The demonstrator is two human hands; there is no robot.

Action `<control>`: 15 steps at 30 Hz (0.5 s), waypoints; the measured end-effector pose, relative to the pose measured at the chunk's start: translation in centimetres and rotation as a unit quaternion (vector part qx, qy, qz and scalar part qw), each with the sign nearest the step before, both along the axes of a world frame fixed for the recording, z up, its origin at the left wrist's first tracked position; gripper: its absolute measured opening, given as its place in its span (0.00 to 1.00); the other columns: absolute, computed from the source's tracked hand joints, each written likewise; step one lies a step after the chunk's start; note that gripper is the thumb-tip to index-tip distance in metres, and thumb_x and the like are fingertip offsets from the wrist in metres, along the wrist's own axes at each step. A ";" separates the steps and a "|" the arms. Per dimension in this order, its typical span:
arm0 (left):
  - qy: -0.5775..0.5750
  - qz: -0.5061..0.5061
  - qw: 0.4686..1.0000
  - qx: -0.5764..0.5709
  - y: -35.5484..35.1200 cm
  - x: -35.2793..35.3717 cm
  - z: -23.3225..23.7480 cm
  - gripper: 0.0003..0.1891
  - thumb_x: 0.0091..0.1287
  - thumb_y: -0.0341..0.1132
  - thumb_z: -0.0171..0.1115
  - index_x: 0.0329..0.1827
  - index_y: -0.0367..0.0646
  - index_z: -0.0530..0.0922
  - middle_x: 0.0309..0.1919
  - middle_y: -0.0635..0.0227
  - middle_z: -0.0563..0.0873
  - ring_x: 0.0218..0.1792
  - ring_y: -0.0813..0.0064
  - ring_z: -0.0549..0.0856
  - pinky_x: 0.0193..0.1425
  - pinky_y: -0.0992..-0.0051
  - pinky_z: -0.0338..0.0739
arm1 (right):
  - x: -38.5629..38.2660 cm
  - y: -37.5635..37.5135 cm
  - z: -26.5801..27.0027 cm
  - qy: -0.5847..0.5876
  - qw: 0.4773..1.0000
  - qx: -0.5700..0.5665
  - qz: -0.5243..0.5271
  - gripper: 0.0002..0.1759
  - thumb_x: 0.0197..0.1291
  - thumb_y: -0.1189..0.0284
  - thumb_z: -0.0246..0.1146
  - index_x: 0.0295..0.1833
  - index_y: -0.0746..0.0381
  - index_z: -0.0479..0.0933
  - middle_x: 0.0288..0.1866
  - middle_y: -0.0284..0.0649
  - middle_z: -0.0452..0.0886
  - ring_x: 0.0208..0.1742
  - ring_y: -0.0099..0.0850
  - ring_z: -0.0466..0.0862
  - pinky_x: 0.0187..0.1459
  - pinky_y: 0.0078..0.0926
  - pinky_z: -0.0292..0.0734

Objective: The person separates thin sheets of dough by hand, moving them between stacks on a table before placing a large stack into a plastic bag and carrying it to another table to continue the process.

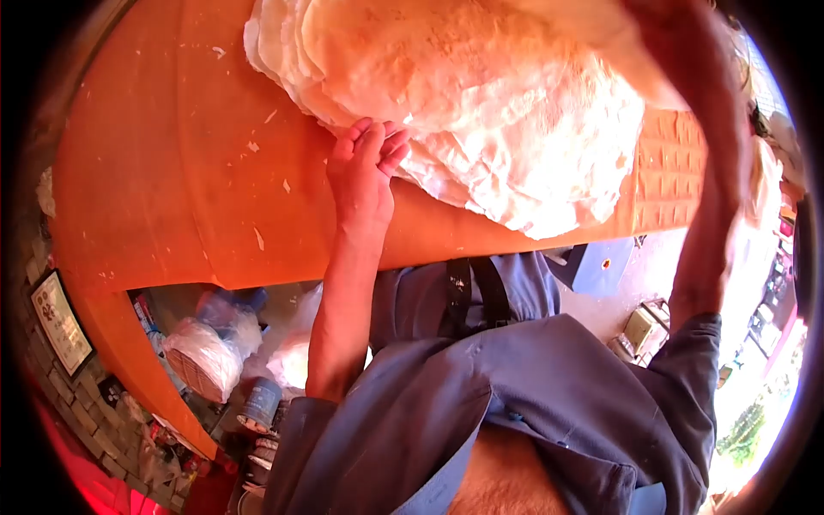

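One broad orange surface (pixel 146 172) spans my view from the left side to the right. On it, at the top centre, lies the stack of thin, pale sheets (pixel 481 103), its ragged lower edge brightly lit. Below, I see the wearer's dark blue shirt (pixel 549 369). At the upper right, the right hand (pixel 665 21) blurs at the frame's top; I can't tell its grip. Left of centre, the left hand (pixel 369 153) has bent fingers at the stack's edge, pinching or not I can't tell. Small pale flakes (pixel 259 239) dot the left.
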State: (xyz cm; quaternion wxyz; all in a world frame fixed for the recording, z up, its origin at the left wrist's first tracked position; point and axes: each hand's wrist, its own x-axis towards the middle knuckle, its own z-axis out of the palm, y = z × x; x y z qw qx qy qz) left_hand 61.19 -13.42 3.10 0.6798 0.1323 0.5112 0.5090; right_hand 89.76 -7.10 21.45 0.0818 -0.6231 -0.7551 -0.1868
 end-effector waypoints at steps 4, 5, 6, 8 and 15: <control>0.009 -0.049 0.999 0.015 1.0 0.8 0.9 0.09 0.69 0.33 0.62 0.44 0.35 0.76 0.38 0.60 0.84 0.38 0.70 0.86 0.43 0.72 0.84 | -2.2 -0.4 0.8 -0.119 0.979 0.158 0.043 0.06 0.56 0.73 0.66 0.38 0.63 0.81 0.33 0.46 0.79 0.33 0.35 0.81 0.32 0.33 0.76; 0.009 -0.035 0.999 0.015 1.3 1.1 0.7 0.07 0.68 0.31 0.63 0.39 0.35 0.76 0.34 0.60 0.84 0.33 0.70 0.86 0.41 0.73 0.84 | -3.1 -0.4 -0.8 -0.146 0.989 0.033 -0.005 0.03 0.55 0.74 0.64 0.35 0.62 0.80 0.30 0.46 0.80 0.30 0.35 0.82 0.30 0.33 0.76; 0.021 -0.028 0.999 0.016 1.5 1.4 0.7 0.07 0.67 0.30 0.63 0.38 0.35 0.75 0.33 0.61 0.84 0.32 0.70 0.86 0.40 0.73 0.84 | -4.1 -0.5 -2.5 -0.169 0.981 -0.084 -0.049 0.02 0.54 0.75 0.62 0.32 0.60 0.79 0.27 0.45 0.80 0.28 0.34 0.82 0.28 0.33 0.76; 0.049 -0.018 0.999 0.012 1.5 1.8 1.1 0.06 0.66 0.28 0.62 0.36 0.35 0.74 0.31 0.62 0.84 0.30 0.71 0.85 0.39 0.74 0.84 | -5.8 0.3 -10.6 0.013 0.990 -0.134 0.037 0.05 0.49 0.78 0.58 0.28 0.58 0.78 0.21 0.46 0.81 0.24 0.40 0.84 0.27 0.40 0.75; 0.102 -0.052 0.991 0.065 2.2 1.3 2.3 0.06 0.60 0.24 0.61 0.34 0.37 0.71 0.23 0.69 0.79 0.23 0.81 0.76 0.27 0.81 0.68 | -7.0 0.6 -10.2 0.156 0.973 -0.160 0.059 0.06 0.48 0.77 0.58 0.32 0.60 0.79 0.23 0.48 0.80 0.27 0.47 0.83 0.29 0.43 0.76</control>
